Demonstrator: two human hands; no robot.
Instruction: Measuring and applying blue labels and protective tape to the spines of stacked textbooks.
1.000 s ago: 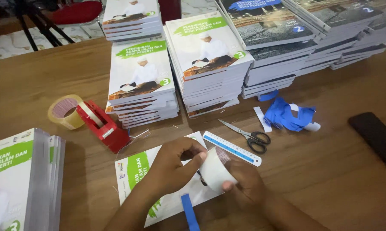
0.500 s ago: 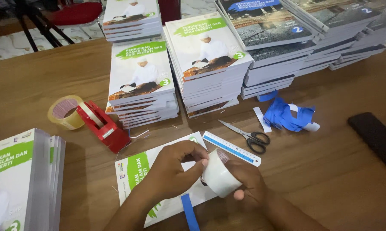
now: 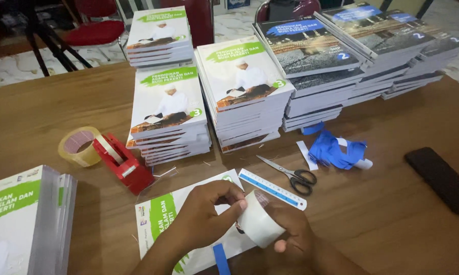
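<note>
My right hand (image 3: 290, 231) grips a roll of white tape (image 3: 259, 225) just above the near edge of the wooden table (image 3: 382, 214). My left hand (image 3: 209, 214) pinches the roll's top edge with thumb and forefinger. Under both hands lies a white and green book (image 3: 155, 219) flat on the table, with a strip of blue tape (image 3: 220, 258) along its near side. The roll's loose end is hidden by my fingers.
Scissors (image 3: 293, 175) and a blue and white ruler (image 3: 271, 188) lie just beyond my hands. A red tape dispenser (image 3: 121, 162) with a clear tape roll (image 3: 78, 146) sits left. Several book stacks (image 3: 245, 91) line the back, another stack (image 3: 21, 219) near left. Blue paper scraps (image 3: 336, 150) and a black phone (image 3: 440, 178) lie right.
My hands have turned the white roll slightly, and my left fingers have shifted to its upper edge. Nothing else on the table has moved.
</note>
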